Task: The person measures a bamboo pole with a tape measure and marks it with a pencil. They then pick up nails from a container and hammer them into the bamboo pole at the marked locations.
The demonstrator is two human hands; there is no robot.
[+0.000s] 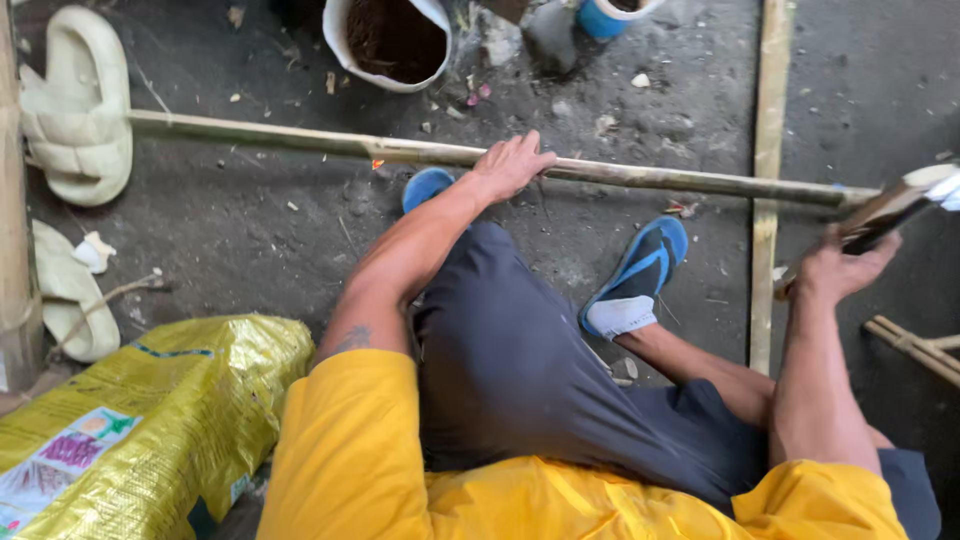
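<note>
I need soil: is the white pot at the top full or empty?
Mostly full: the white pot stands upright, dark soil showing just below its rim.

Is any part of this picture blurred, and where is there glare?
Head view: the blade in the right hand is smeared by motion blur near the right edge; the left hand on the bamboo pole is sharp; the yellow sack shows shiny glare; the light is soft, with faint shadows.
</note>
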